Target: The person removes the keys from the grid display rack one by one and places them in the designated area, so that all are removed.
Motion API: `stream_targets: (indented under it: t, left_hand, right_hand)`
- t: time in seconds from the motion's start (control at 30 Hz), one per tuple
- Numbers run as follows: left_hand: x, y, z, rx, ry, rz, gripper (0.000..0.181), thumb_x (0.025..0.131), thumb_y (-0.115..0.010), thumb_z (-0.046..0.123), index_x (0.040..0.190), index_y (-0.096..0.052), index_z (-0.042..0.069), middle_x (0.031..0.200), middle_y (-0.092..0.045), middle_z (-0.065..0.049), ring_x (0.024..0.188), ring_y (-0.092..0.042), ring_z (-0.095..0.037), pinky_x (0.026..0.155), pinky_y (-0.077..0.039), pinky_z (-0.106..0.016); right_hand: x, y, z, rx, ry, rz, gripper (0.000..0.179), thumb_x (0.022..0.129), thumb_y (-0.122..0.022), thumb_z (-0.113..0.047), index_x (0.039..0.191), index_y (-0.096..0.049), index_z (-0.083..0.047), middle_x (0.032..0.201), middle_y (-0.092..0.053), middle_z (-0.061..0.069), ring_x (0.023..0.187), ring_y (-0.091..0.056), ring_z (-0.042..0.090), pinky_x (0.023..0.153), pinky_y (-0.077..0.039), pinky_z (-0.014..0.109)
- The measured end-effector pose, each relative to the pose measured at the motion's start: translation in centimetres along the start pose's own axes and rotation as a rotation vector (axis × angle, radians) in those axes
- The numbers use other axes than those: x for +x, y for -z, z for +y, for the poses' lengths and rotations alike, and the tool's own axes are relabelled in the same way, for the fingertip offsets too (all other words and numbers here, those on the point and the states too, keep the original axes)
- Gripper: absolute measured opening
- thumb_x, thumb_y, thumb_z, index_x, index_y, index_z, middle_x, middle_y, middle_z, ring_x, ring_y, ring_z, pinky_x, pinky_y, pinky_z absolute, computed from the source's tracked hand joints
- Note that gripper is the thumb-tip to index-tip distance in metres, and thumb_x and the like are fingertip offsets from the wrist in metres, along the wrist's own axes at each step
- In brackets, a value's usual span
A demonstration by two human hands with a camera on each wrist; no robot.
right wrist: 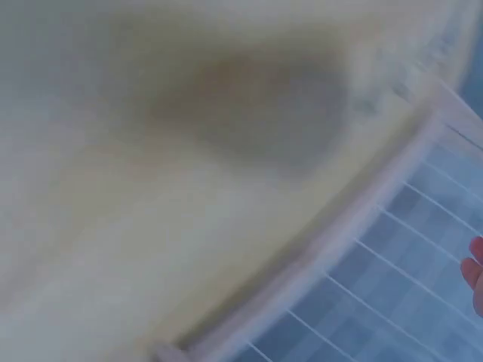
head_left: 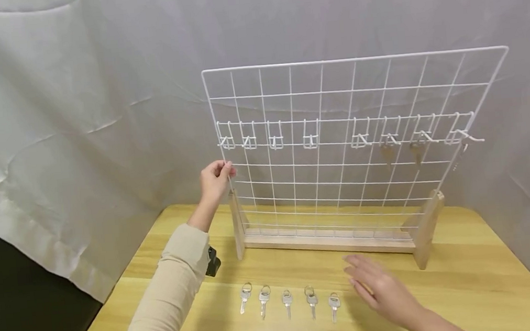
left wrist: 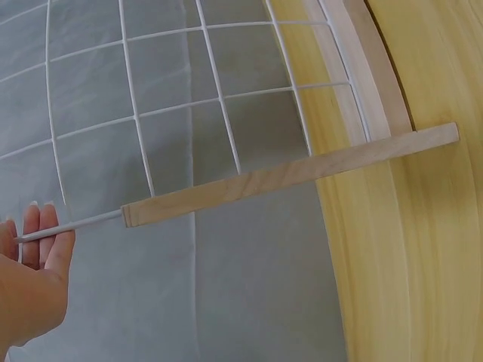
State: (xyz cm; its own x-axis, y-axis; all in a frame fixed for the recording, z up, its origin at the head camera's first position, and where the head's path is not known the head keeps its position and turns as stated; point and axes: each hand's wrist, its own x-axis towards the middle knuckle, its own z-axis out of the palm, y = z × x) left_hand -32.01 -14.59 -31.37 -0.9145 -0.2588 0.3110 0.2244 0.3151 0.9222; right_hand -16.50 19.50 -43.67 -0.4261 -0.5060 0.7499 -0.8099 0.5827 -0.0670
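My left hand [head_left: 215, 181] grips the left edge wire of a white wire grid rack [head_left: 293, 168], thumb and fingers around it. In the left wrist view, that hand [left wrist: 38, 264] holds the wire just beyond the end of the wooden side foot [left wrist: 294, 175]. My right hand [head_left: 384, 289] is over the table to the right of a row of keys, its fingers extended and nothing in them. Several silver keys [head_left: 287, 300] with rings lie in this row in front of the rack. Brassy-looking keys [head_left: 388, 153] hang from hooks toward the rack's right side.
Several white hooks [head_left: 310, 140] line the grid in one row, sticking out toward me. The rack stands on a wooden base [head_left: 328, 241] on the yellow wood table [head_left: 482, 272]. A small black object [head_left: 213, 262] shows beside the left sleeve. Grey cloth [head_left: 98, 96] hangs behind.
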Motion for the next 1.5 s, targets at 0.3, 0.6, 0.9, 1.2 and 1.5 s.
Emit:
stream_targets:
  t: [0.3, 0.6, 0.9, 1.2, 1.5]
  left_hand:
    - [0.1, -0.2, -0.2, -0.013, -0.003, -0.032, 0.022, 0.094, -0.053, 0.012, 0.097, -0.062, -0.008, 0.097, -0.066, -0.028, 0.067, -0.059, -0.002, 0.063, -0.048, -0.010]
    - [0.0, 0.1, -0.4, -0.003, -0.009, -0.024, 0.022, 0.094, -0.053, 0.011, 0.096, -0.062, -0.009, 0.096, -0.066, -0.028, 0.064, -0.056, 0.002, 0.060, -0.046, -0.009]
    - [0.0, 0.0, -0.1, -0.009, -0.017, -0.028, 0.022, 0.094, -0.053, 0.011, 0.096, -0.062, -0.008, 0.096, -0.066, -0.027, 0.065, -0.057, 0.000, 0.060, -0.046, -0.010]
    - [-0.1, -0.1, -0.1, 0.002, -0.023, -0.033, 0.022, 0.094, -0.053, 0.012, 0.097, -0.062, -0.008, 0.097, -0.066, -0.028, 0.074, -0.063, -0.013, 0.061, -0.046, -0.010]
    - [0.0, 0.1, -0.1, 0.006, -0.013, -0.037, 0.022, 0.095, -0.052, 0.012, 0.096, -0.062, -0.008, 0.097, -0.066, -0.027, 0.066, -0.056, 0.001, 0.061, -0.046, -0.009]
  right_hand:
    - [7.7, 5.7, 2.7, 0.022, -0.094, 0.364, 0.028, 0.091, -0.053, -0.016, 0.097, -0.066, 0.008, 0.100, -0.066, 0.024, 0.108, -0.054, 0.002, 0.102, -0.037, 0.009]
    - [11.8, 9.1, 4.7, 0.169, -0.704, 0.324, 0.031, 0.090, -0.055, -0.003, 0.120, -0.055, 0.005, 0.112, -0.060, 0.021, 0.090, -0.048, -0.017, 0.079, -0.039, -0.004]
    - [14.2, 10.1, 6.7, 0.282, -0.928, 0.180, 0.043, 0.098, -0.043, -0.020, 0.133, -0.043, 0.005, 0.111, -0.061, 0.010, 0.083, -0.046, -0.016, 0.077, -0.042, -0.002]
    - [15.0, 9.8, 7.4, 0.761, -1.027, 0.438, 0.012, 0.093, -0.052, -0.006, 0.093, -0.053, -0.018, 0.080, -0.061, -0.012, 0.074, -0.059, -0.002, 0.067, -0.051, 0.006]
    - [15.5, 9.6, 7.8, 0.856, -1.034, 0.472, 0.004, 0.092, -0.056, -0.008, 0.093, -0.059, -0.010, 0.076, -0.066, -0.012, 0.067, -0.061, -0.001, 0.064, -0.053, 0.009]
